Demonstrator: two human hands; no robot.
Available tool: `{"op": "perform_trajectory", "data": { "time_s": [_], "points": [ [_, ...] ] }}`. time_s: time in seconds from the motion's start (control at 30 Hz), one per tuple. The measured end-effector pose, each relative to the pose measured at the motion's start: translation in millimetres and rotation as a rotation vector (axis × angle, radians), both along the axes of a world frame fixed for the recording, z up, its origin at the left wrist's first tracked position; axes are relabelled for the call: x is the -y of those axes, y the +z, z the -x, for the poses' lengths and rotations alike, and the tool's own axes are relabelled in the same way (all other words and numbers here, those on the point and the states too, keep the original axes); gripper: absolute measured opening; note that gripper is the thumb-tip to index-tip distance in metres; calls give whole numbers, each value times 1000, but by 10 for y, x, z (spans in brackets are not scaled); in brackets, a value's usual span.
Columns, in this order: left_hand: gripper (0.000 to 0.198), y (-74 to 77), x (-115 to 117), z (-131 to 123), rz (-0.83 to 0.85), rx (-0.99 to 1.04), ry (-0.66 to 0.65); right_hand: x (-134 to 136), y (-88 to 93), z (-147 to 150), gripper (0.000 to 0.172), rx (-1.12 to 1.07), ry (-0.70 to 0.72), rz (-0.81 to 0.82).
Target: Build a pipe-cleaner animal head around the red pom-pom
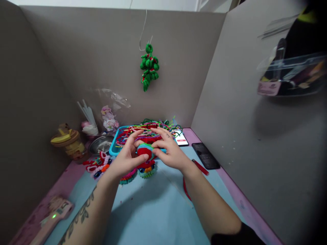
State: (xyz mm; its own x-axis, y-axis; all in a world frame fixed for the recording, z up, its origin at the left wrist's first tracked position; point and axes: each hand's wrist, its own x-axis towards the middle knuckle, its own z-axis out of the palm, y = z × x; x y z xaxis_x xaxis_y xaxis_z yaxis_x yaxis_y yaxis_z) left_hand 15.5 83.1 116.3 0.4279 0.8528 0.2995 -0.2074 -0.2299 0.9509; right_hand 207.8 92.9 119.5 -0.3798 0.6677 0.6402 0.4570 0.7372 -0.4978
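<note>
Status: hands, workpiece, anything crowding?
Left hand and right hand both gripping. Red, blue and green piece held between them. Yarn figures and blue tray close by.

grey back panel point(184, 58) | dark grey left panel point(25, 102) | grey right panel point(230, 112) | blue-and-pink tabletop point(153, 214) | white strip point(102, 4) above

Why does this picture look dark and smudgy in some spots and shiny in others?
Head view: a soft shadow lies on the blue mat between the arms; head view: the far-right edge fades to blurry black; head view: the clear plastic glints; head view: a phone screen shines white.
</note>
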Motion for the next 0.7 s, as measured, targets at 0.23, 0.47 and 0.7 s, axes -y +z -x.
{"op": "perform_trajectory", "data": {
  "time_s": [0.23, 0.47, 0.7],
  "points": [
    [70, -12, -39, -38, 114, 177, 79, 28, -46, 65, 26, -294, -68, -72],
    [72, 45, -16, -57, 175, 234, 67, 33, -43, 95, 13, -437, -99, -19],
    [65, -49, -53, -91, 105, 225, 183, 81, -88, 181, 14, -234, -276, -174]
  ]
}}
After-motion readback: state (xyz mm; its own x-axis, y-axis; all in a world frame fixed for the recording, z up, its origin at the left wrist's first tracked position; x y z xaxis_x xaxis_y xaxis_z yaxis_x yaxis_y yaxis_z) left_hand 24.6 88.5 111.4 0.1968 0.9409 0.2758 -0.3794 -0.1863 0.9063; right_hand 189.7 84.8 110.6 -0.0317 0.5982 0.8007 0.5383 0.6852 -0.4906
